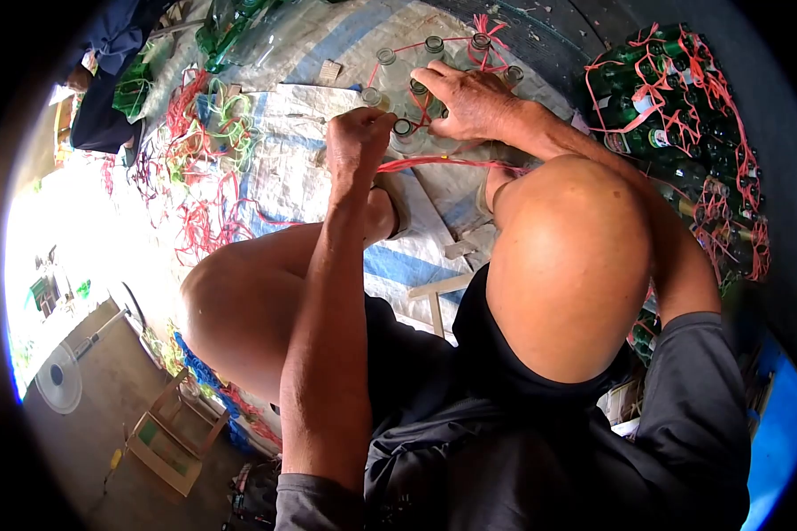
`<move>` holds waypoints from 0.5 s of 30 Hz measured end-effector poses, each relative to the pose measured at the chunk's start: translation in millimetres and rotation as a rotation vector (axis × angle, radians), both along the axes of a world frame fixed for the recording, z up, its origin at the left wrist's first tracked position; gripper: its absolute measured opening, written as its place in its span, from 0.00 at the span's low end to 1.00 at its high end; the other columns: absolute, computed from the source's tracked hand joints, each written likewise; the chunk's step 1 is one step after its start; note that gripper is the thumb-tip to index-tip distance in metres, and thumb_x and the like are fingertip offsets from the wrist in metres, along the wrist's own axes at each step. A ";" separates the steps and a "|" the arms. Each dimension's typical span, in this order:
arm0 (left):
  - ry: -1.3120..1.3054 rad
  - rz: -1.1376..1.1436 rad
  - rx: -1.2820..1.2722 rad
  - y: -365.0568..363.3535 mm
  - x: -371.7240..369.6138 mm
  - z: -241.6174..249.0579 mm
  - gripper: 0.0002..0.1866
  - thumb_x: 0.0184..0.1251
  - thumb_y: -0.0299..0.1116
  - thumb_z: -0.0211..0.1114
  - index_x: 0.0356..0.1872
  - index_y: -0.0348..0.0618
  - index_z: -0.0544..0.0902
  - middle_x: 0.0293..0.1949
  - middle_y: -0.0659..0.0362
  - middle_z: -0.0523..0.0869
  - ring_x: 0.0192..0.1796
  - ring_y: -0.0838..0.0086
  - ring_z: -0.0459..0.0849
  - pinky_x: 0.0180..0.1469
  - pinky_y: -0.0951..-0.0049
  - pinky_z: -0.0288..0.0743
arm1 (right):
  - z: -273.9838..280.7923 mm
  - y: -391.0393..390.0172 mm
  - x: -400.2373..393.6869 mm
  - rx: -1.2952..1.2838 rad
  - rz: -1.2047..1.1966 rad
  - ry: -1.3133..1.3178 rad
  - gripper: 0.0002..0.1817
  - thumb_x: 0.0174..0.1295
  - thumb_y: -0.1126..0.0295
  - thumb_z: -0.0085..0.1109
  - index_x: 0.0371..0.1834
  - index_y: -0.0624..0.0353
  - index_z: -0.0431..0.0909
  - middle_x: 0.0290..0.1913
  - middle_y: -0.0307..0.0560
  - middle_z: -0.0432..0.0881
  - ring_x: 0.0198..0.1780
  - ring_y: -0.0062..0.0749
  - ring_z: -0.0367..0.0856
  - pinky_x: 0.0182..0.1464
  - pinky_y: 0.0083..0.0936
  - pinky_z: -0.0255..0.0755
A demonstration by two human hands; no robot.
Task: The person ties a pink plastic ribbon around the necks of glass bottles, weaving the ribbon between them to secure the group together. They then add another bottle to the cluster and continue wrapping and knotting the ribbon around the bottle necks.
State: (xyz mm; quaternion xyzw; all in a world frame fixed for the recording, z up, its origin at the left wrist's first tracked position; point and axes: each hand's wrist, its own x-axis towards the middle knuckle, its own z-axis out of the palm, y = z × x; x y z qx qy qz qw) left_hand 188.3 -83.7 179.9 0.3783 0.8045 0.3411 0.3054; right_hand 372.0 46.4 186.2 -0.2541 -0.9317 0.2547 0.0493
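Several glass bottles stand upright in a group, among them a clear bottle (pixel 434 43) at the back and a dark-rimmed bottle (pixel 403 126) at the front. Pink string (pixel 416 164) runs round the group and trails rightward below it. My left hand (pixel 360 142) is closed in a pinch beside the front bottles; what its fingertips hold is too small to make out. Over the group's right side, my right hand (pixel 469 102) has its fingers spread and curved around the bottle necks, touching them.
Tied green bottles (pixel 673 106) are piled at the right. Loose red string (pixel 212 217) lies at the left on the white and blue sheet (pixel 283 146). Another person (pixel 106 80) is at the upper left. A fan (pixel 59 376) stands lower left.
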 end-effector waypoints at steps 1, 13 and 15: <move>-0.007 0.031 0.010 -2.1 2.7 -0.6 0.14 0.63 0.36 0.75 0.41 0.34 0.93 0.23 0.62 0.86 0.27 0.82 0.78 0.32 0.73 0.74 | -0.6 0.2 0.9 0.004 0.000 0.015 0.42 0.55 0.62 0.71 0.75 0.57 0.66 0.65 0.51 0.76 0.55 0.58 0.86 0.54 0.50 0.83; -0.339 0.323 0.190 -35.6 23.8 -19.9 0.13 0.67 0.32 0.75 0.43 0.30 0.91 0.32 0.61 0.90 0.33 0.81 0.81 0.38 0.78 0.74 | 0.0 2.0 1.7 -0.024 0.016 -0.005 0.42 0.56 0.59 0.69 0.76 0.57 0.65 0.69 0.53 0.75 0.60 0.59 0.83 0.59 0.49 0.80; -0.373 0.351 0.241 -40.0 25.1 -24.3 0.14 0.67 0.34 0.75 0.43 0.30 0.92 0.28 0.62 0.88 0.30 0.80 0.80 0.35 0.75 0.75 | 4.8 0.5 1.7 -0.015 0.020 -0.027 0.42 0.57 0.57 0.69 0.76 0.58 0.66 0.69 0.53 0.75 0.61 0.58 0.83 0.60 0.50 0.81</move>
